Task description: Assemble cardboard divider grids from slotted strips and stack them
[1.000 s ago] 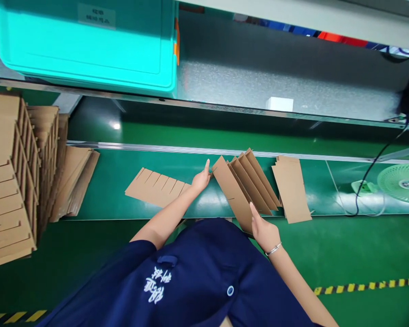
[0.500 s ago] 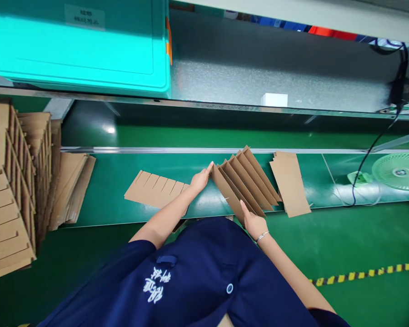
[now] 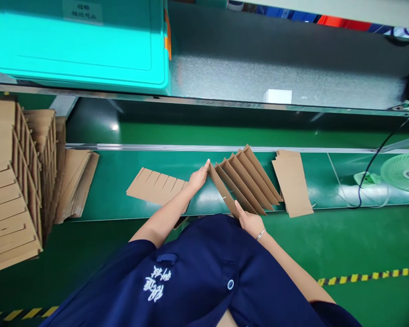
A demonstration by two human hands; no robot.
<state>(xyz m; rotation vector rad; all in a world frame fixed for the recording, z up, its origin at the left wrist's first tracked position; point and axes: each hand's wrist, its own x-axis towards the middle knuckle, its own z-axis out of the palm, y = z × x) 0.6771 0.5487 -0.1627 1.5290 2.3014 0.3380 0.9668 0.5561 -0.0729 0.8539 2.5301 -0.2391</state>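
My left hand [image 3: 199, 177] is closed on the upper end of a cardboard divider [image 3: 221, 187] that stands on edge, tilted across the bench. The lower end of the same divider is pinched by my right hand [image 3: 252, 222], close to the bench's front edge. Just right of it, a row of several upright cardboard panels [image 3: 251, 175] leans in parallel, with a narrow gap between them and the held divider. A slotted cardboard sheet [image 3: 157, 185] lies flat to the left of my left hand, partly hidden by my forearm.
Flat cardboard sheets [image 3: 291, 181] lie right of the row. Large piles of slotted cardboard [image 3: 15, 177] and more flat pieces [image 3: 75, 177] stand at left. A turquoise bin [image 3: 88, 54] and a small white box [image 3: 278, 96] sit on the shelf above. A green fan [image 3: 404, 172] is far right.
Both hands have shifted slightly left with the held divider, and a gap has opened between it and the row of panels. The camera view has moved slightly.
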